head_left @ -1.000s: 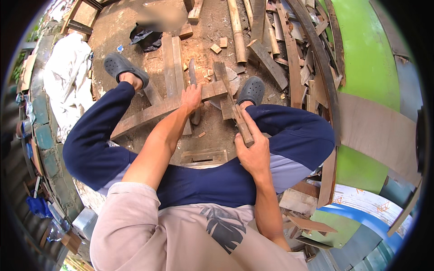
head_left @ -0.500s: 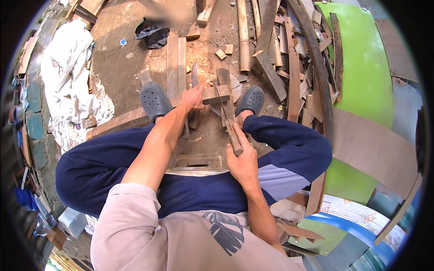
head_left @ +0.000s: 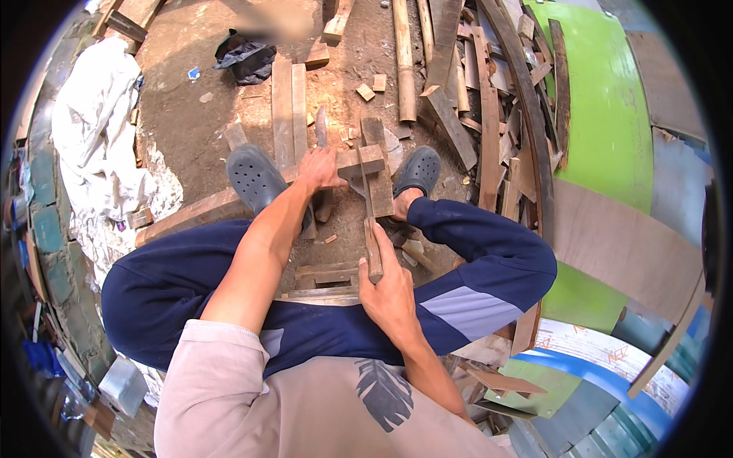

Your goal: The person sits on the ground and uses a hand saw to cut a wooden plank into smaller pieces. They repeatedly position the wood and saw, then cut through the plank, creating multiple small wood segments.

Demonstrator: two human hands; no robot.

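My right hand (head_left: 388, 294) is wrapped round the wooden handle of a long-bladed tool (head_left: 372, 252). Its thin blade (head_left: 365, 179) points away from me and shows almost edge-on, so I cannot tell its kind. The blade crosses a short wooden block (head_left: 371, 158), though I cannot tell how deep it sits. That block lies across a thicker piece of timber (head_left: 376, 195) on the ground. Closed on the block's left end is my left hand (head_left: 321, 168). A brown knife-like piece (head_left: 321, 126) lies just beyond it, partly covered by the hand.
My feet in grey clogs (head_left: 256, 177) flank the work. Two planks (head_left: 282, 114) lie ahead on the dirt, near small offcuts (head_left: 366, 92) and a black plastic bag (head_left: 246, 59). To the right are bamboo poles (head_left: 404, 69), piled scrap wood (head_left: 489, 114) and a green sheet (head_left: 603, 114); white cloth (head_left: 95, 130) lies left.
My right hand has moved left and toward me with the tool, whose blade now points more straight ahead. My left hand still holds the block. The whole view has shifted slightly.
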